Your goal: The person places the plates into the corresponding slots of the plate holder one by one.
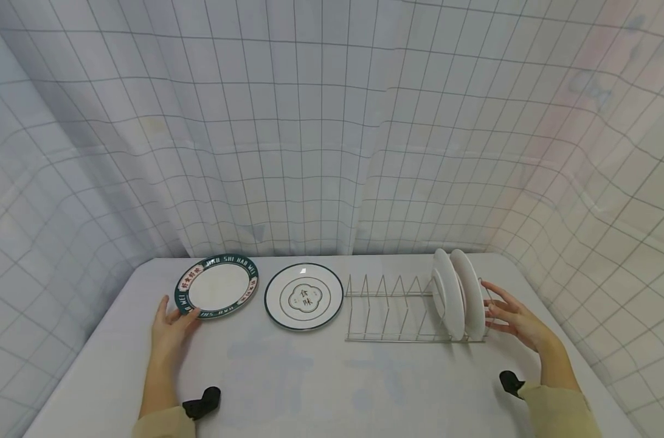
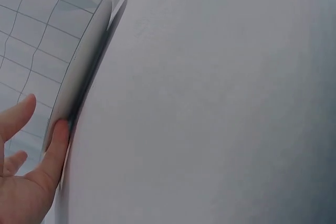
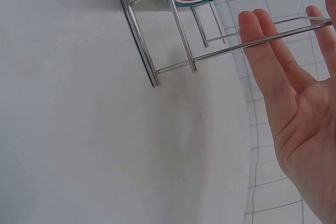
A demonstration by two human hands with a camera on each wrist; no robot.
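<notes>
The near-left rim of the green-rimmed plate is touched by the thumb of the left hand, whose fingers are spread loosely, with nothing gripped; the plate is set face up on the table, just far and right of that hand. The right hand is held ungripped, fingers extended, at the right end of the wire rack; contact cannot be confirmed. Two plates are stood in the rack just left of it. Between rack and green-rimmed plate, a thin-rimmed plate is laid.
</notes>
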